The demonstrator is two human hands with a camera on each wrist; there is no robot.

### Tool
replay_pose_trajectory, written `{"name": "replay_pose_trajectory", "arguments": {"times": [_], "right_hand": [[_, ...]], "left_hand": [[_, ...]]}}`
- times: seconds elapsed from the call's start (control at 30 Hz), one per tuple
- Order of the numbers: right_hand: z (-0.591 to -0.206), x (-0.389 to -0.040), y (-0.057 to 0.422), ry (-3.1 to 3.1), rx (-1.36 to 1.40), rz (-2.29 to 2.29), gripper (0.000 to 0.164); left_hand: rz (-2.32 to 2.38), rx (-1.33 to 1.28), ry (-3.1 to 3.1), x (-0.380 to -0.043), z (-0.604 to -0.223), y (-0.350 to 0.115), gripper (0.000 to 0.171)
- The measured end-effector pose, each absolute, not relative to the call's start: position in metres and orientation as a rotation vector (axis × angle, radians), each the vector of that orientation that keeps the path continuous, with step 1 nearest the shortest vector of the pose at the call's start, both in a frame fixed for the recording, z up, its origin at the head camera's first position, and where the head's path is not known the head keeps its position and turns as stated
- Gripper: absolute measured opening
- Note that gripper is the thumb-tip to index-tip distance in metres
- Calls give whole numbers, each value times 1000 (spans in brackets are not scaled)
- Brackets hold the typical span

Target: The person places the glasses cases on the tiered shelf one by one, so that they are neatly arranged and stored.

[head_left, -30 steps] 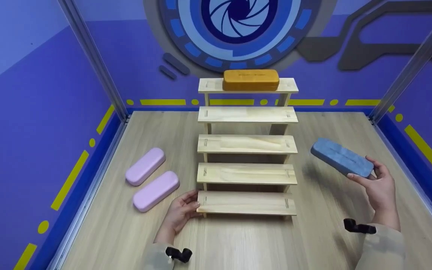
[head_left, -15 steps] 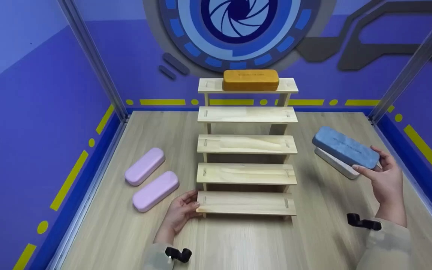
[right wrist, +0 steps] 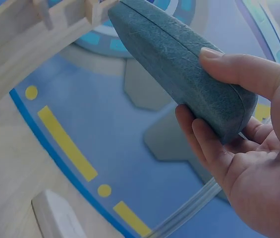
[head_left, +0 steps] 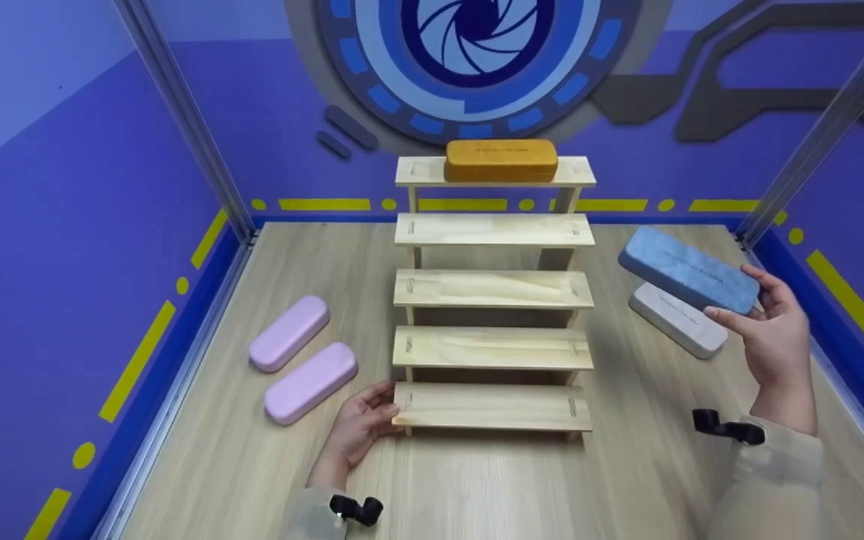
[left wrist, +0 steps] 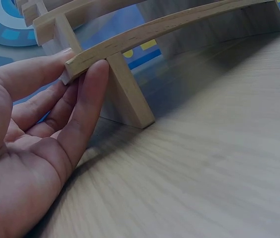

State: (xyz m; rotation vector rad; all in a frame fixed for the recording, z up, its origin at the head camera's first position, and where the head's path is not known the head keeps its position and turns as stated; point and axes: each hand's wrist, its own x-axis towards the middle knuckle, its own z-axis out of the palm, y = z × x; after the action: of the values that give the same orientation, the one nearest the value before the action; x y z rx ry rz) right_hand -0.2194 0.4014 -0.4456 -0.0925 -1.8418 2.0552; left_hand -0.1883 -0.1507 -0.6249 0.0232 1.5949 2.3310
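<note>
My right hand grips the near end of a blue glasses case, thumb on one side and fingers on the other. The right wrist view shows this case raised off the table, with a seam along its side. Below it on the table lies a light grey glasses case. My left hand pinches the left end of the lowest step of a wooden stepped rack. In the left wrist view, the thumb lies over the board's end and the fingers are under it.
An orange glasses case sits on the rack's top step. Two pink glasses cases lie side by side on the table, left of the rack. Blue-purple walls with metal corner posts enclose the table at the back and sides.
My right hand has lifted the blue case up and farther back, uncovering the grey case beneath it. The left hand stays at the lowest step.
</note>
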Motion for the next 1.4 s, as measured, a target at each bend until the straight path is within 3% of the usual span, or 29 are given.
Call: {"name": "replay_pose_trajectory", "arguments": {"times": [0.67,1.4], "right_hand": [[-405,-253,363,-1818,282,2238,70],[-377,-306,294,-2050,379,2241,70]], "left_hand": [[2343,58,1588,-186,-626,-152,69],[2358,17,1574,-188,-627,-151,70]]}}
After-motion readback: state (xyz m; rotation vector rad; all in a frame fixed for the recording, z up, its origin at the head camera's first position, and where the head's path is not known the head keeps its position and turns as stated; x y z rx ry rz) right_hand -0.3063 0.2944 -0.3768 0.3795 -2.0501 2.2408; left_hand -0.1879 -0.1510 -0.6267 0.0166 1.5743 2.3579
